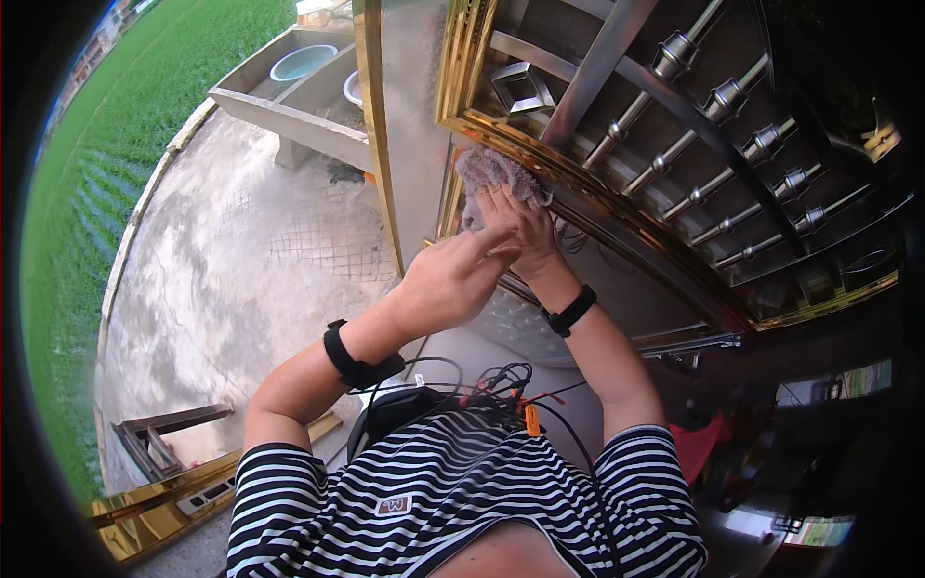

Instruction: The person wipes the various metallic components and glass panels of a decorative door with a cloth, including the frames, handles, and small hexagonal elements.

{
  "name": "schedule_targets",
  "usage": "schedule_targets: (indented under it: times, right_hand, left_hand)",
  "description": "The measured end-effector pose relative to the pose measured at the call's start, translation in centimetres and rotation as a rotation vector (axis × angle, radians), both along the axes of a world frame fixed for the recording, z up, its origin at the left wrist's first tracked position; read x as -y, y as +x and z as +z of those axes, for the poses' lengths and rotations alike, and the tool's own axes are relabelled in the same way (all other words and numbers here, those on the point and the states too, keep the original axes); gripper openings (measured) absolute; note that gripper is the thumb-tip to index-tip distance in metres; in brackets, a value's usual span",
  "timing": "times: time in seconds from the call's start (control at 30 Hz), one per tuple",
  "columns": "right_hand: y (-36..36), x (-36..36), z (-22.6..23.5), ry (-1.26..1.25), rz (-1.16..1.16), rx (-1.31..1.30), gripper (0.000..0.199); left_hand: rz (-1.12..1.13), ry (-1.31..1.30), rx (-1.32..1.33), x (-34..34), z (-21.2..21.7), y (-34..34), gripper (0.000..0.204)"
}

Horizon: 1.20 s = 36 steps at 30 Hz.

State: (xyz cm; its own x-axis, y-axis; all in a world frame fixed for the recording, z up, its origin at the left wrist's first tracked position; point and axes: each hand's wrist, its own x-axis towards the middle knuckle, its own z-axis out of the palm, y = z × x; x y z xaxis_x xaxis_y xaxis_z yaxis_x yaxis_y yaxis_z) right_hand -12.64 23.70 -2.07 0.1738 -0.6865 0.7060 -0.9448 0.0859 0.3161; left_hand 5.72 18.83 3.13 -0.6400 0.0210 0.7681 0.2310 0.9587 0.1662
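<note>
A greyish-purple cloth (479, 170) lies bunched against the gold-edged frame of a metal door (568, 166). My right hand (525, 231) is on the cloth, its fingers pressing it to the frame. Just left of it is my left hand (451, 279), fingers stretched toward the right hand and overlapping it in view; no object shows in it. Whether the two hands touch, I cannot tell. Black bands circle both wrists.
Silver bars and arches decorate the door's dark panel. A gold door post (379, 125) stands to the left. Beyond it are a concrete sink (299, 120) with basins, pale paving and a green field. A wooden stool (159, 438) sits lower left. Black cables (501, 380) hang at my chest.
</note>
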Motion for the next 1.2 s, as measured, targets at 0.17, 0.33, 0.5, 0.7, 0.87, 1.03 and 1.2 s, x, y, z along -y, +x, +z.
schedule_targets:
  times: [0.17, 0.33, 0.5, 0.7, 0.87, 1.03, 1.2]
  right_hand:
    - [2.8, 7.7, -1.5, -0.011, -0.015, -0.062, 0.034]
    - [2.4, 5.6, -2.1, 0.05, -0.035, -0.017, 0.034]
    - [-0.7, -5.0, -1.8, 0.143, -0.192, -0.046, 0.029]
    - [-3.1, -17.8, -2.2, 0.118, -0.534, -0.058, 0.024]
    - [-4.0, -25.5, -3.0, 0.028, -0.787, 0.04, 0.023]
    - [-5.1, -29.7, -4.8, -0.239, -1.069, 0.292, 0.034]
    - [-5.2, -28.0, -3.2, -0.483, -1.043, 0.5, 0.08]
  left_hand:
    - [0.239, 0.132, 0.054, 2.2, -3.5, 3.3, 0.026]
    - [0.327, 0.114, 0.16, 3.5, -4.3, 4.9, 0.025]
    - [0.324, 0.168, 0.177, 3.6, -5.2, 5.3, 0.026]
    - [0.307, 0.162, 0.214, 2.9, -6.0, 4.6, 0.026]
    - [0.262, 0.148, 0.222, 2.1, -4.9, 3.3, 0.027]
    - [0.227, 0.062, 0.18, 2.4, -4.5, 1.8, 0.027]
    - [0.247, 0.134, 0.305, 1.9, -4.4, 2.2, 0.021]
